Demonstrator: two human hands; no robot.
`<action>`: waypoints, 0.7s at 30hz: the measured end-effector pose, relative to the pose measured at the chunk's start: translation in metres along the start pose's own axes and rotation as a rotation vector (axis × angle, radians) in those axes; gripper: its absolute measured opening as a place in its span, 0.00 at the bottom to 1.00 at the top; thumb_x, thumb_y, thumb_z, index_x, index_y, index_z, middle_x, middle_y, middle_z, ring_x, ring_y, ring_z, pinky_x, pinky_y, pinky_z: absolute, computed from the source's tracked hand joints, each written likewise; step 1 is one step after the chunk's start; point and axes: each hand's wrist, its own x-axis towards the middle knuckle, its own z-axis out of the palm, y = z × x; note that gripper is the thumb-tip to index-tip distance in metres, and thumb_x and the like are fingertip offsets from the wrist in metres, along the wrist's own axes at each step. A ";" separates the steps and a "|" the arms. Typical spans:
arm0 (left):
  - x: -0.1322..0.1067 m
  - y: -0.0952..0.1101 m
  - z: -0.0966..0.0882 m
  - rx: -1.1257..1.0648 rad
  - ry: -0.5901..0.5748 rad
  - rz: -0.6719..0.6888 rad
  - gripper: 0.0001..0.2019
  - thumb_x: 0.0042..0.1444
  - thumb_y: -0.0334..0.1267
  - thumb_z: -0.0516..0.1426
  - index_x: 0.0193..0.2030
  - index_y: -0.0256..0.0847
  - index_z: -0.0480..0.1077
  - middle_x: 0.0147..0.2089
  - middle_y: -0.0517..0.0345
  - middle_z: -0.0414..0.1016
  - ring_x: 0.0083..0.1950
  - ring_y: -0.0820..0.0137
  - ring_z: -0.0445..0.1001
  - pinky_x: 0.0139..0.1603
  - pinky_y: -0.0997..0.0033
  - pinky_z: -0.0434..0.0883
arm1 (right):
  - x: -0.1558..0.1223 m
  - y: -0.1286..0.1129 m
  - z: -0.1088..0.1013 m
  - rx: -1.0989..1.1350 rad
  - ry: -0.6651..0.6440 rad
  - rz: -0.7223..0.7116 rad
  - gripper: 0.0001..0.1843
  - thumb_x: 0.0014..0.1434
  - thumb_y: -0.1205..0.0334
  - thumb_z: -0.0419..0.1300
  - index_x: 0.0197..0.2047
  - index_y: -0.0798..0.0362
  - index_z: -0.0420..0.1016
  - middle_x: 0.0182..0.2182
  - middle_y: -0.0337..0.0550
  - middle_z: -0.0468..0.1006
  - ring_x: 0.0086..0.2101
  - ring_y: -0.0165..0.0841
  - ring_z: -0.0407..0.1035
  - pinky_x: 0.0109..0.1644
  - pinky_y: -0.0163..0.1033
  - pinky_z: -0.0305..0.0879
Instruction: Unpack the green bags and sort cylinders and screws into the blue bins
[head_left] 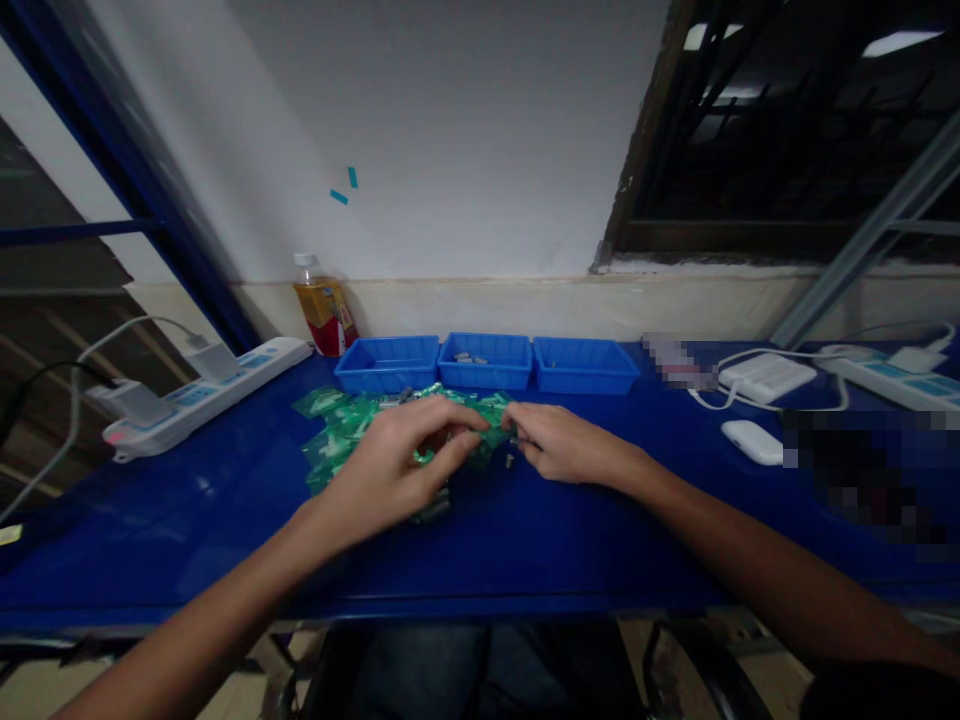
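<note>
My left hand (401, 455) and my right hand (570, 440) meet above the blue table (525, 555). Between them is a small green plastic bag (493, 437), pinched at its left side by my left fingers and at its right side by my right fingertips. What the bag contains is hard to make out. A tiny metal piece (510, 461) lies on the tabletop just below my right fingertips. Many similar green bags form a pile (334, 435) behind and left of my left hand, which covers part of it.
Three blue trays stand against the wall: left (386, 380), middle (487, 378) with several small pieces, and right (589, 382). A drink bottle (322, 310) and power strip (217, 390) are left. A white case (752, 442), charger with cable (769, 378) and another strip (889, 375) are right.
</note>
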 end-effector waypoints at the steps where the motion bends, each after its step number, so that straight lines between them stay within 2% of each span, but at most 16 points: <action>1: 0.006 -0.006 0.006 0.011 -0.025 0.031 0.08 0.62 0.38 0.52 0.45 0.40 0.69 0.38 0.56 0.73 0.35 0.71 0.71 0.38 0.71 0.71 | 0.001 0.000 0.000 0.051 0.059 0.010 0.12 0.54 0.74 0.53 0.42 0.54 0.62 0.32 0.42 0.69 0.32 0.32 0.64 0.36 0.36 0.58; 4: 0.026 -0.024 0.028 0.050 -0.088 0.139 0.10 0.60 0.35 0.53 0.48 0.39 0.66 0.42 0.53 0.72 0.42 0.68 0.71 0.43 0.68 0.70 | 0.005 0.002 0.003 0.337 0.178 0.059 0.10 0.56 0.71 0.52 0.40 0.52 0.57 0.30 0.38 0.67 0.28 0.29 0.65 0.32 0.35 0.60; 7: 0.038 -0.035 0.042 0.028 -0.054 0.197 0.08 0.61 0.34 0.52 0.46 0.38 0.65 0.42 0.52 0.71 0.44 0.67 0.70 0.45 0.68 0.69 | 0.013 0.004 0.010 0.719 0.279 0.113 0.09 0.57 0.68 0.53 0.37 0.50 0.54 0.30 0.35 0.67 0.28 0.27 0.68 0.33 0.35 0.64; 9: 0.039 -0.037 0.044 0.007 -0.008 0.219 0.06 0.62 0.34 0.51 0.44 0.38 0.66 0.41 0.52 0.71 0.44 0.68 0.70 0.45 0.68 0.69 | 0.018 0.005 0.016 0.911 0.343 0.128 0.09 0.56 0.65 0.55 0.36 0.50 0.54 0.30 0.35 0.68 0.29 0.28 0.70 0.35 0.37 0.67; 12: 0.034 -0.038 0.041 -0.012 0.029 0.226 0.06 0.61 0.33 0.52 0.43 0.38 0.67 0.42 0.52 0.72 0.45 0.68 0.70 0.46 0.68 0.68 | 0.022 0.002 0.022 1.031 0.392 0.121 0.12 0.55 0.60 0.58 0.34 0.50 0.56 0.29 0.35 0.69 0.29 0.28 0.70 0.36 0.39 0.68; 15: 0.030 -0.037 0.037 -0.029 0.062 0.179 0.05 0.61 0.33 0.53 0.42 0.37 0.68 0.40 0.53 0.73 0.42 0.69 0.71 0.44 0.69 0.69 | 0.021 -0.004 0.023 0.943 0.440 0.103 0.10 0.56 0.59 0.58 0.38 0.50 0.59 0.29 0.36 0.69 0.29 0.29 0.70 0.36 0.39 0.68; 19: 0.034 -0.038 0.033 -0.064 0.114 0.020 0.08 0.60 0.38 0.54 0.39 0.37 0.71 0.35 0.54 0.75 0.36 0.70 0.72 0.38 0.71 0.69 | 0.022 -0.012 0.017 0.393 0.550 0.005 0.07 0.56 0.65 0.57 0.40 0.53 0.66 0.32 0.41 0.70 0.32 0.31 0.68 0.37 0.38 0.66; 21: 0.038 -0.043 0.028 -0.091 0.110 -0.060 0.09 0.60 0.40 0.54 0.39 0.37 0.72 0.34 0.55 0.76 0.34 0.71 0.73 0.35 0.72 0.68 | 0.028 -0.013 0.008 0.127 0.561 -0.040 0.06 0.57 0.65 0.55 0.39 0.55 0.70 0.32 0.43 0.70 0.34 0.32 0.67 0.40 0.38 0.64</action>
